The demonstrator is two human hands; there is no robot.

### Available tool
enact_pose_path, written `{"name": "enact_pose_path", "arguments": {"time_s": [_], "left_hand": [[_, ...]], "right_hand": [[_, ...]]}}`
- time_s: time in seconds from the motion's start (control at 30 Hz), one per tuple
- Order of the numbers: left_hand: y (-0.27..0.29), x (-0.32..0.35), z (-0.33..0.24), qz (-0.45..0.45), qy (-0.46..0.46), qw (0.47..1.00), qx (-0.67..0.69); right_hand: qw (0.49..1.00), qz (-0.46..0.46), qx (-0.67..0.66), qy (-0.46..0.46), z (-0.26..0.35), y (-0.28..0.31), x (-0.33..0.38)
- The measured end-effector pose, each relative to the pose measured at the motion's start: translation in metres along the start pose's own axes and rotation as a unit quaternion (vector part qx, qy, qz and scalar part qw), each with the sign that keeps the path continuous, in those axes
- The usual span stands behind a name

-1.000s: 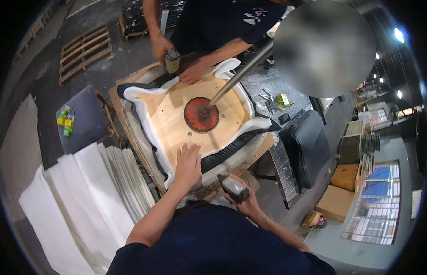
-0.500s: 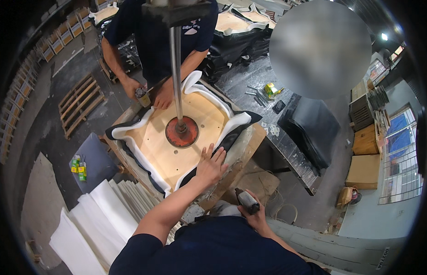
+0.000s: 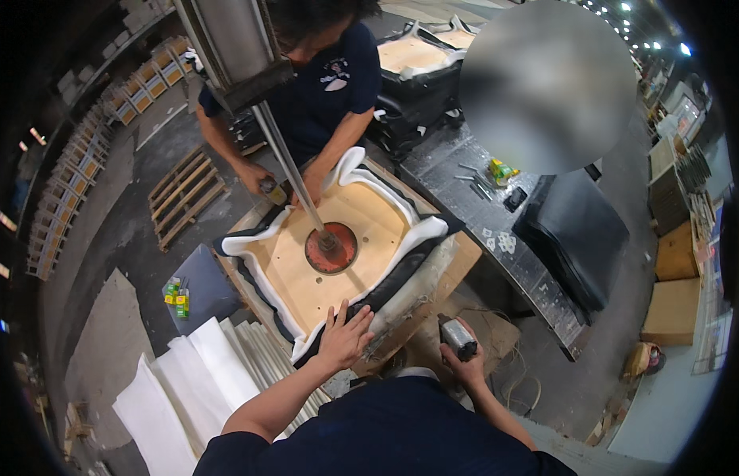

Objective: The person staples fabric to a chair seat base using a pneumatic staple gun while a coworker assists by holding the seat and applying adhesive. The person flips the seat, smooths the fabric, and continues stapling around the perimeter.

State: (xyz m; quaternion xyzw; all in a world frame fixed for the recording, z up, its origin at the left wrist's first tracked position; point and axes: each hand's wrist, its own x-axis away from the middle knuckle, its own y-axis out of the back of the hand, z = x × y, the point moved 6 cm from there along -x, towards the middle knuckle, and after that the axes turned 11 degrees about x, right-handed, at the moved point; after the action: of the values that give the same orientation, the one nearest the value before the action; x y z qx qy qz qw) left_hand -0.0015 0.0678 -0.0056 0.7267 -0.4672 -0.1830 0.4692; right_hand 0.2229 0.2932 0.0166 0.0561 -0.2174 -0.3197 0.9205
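Observation:
My left hand (image 3: 346, 337) lies open, fingers spread, on the near edge of an upholstered seat, over its black cover (image 3: 401, 276) and white padding (image 3: 423, 230). The seat's plywood board (image 3: 298, 289) faces up, pressed under a red disc (image 3: 331, 251) on a metal rod (image 3: 286, 163). To the right, off the seat, my right hand (image 3: 467, 367) is closed round a grey and black staple gun (image 3: 457, 339). Across from me, a co-worker's hand (image 3: 254, 176) holds a similar staple gun (image 3: 272, 190); their other hand is at the far-left edge.
White padding sheets (image 3: 191, 381) are stacked at lower left. On the right, a dark table (image 3: 536, 289) bears black covers (image 3: 572, 238), yellow-green packs (image 3: 503, 170) and metal strips. Other seats (image 3: 421, 59) stand at the back. A wooden pallet (image 3: 187, 198) lies on the floor.
The view has shifted. My left hand has slid along the seat edge toward the near corner. My right hand has turned the staple gun and raised it slightly. The co-worker's head has come into view.

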Motion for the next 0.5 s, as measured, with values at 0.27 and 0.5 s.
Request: {"name": "enact_pose_path", "arguments": {"time_s": [0.27,0.5], "left_hand": [[-0.005,-0.096,-0.039,-0.047,-0.053,0.997,-0.025],[-0.004,-0.116,-0.049,-0.06,-0.034,0.996,0.052]], "right_hand": [[0.993,-0.033,0.018,0.111,0.003,0.021,-0.019],[0.997,0.04,-0.033,0.06,-0.012,0.016,-0.032]]}}
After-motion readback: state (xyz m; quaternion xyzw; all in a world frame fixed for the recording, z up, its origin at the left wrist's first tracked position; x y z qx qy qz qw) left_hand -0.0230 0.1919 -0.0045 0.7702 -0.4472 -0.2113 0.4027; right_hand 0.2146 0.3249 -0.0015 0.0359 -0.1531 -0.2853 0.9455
